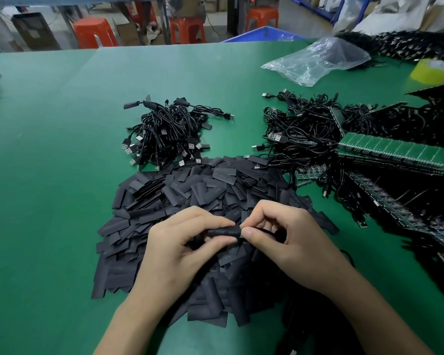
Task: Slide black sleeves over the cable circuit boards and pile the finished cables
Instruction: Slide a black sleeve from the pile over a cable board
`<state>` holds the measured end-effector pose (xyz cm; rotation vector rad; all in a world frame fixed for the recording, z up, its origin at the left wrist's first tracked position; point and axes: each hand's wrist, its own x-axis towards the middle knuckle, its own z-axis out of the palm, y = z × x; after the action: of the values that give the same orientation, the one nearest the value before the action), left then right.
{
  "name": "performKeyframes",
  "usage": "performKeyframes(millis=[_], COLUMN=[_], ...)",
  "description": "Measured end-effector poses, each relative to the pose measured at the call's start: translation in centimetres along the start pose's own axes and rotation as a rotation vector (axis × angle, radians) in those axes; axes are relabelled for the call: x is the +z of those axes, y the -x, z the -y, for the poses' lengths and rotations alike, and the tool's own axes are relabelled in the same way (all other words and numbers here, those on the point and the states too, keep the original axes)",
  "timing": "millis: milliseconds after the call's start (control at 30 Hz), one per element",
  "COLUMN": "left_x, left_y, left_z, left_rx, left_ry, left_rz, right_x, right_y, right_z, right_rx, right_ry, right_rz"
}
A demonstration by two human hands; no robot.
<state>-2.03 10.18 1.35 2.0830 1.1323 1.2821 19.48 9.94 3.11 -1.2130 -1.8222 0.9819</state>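
Item: black sleeve [222, 231], held just above the loose-sleeve heap [190, 190], long axis left to right.
Left hand [180, 242]: thumb and forefinger pinch the sleeve, wrist low.
Right hand [287, 242]: fingers [251, 233] pinch the cable [267, 230] at its board end, touching the sleeve's right mouth. The board is largely hidden.
Finished cables pile [167, 134]: beyond the heap on the table [62, 149], nearer the left hand.

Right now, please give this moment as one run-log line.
step: sleeving | left hand: holds black sleeve | right hand: pinches cable at sleeve mouth | cable pile: behind loose sleeves
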Motion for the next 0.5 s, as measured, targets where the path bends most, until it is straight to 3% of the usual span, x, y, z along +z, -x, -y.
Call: performKeyframes(millis=[333,500], left_x=[0.00,-0.06], left_y=[0.02,-0.14], left_z=[0.00,-0.14], left_rx=[0.002,-0.043], left_ry=[0.002,-0.003], left_rz=[0.062,-0.009], right_x=[0.17,-0.11], right_y=[0.07,0.00], right_z=[-0.19,-0.35], right_rx=[-0.025,-0.042], right_ry=[0.044,0.064], right_rz=[-0.014,-0.050])
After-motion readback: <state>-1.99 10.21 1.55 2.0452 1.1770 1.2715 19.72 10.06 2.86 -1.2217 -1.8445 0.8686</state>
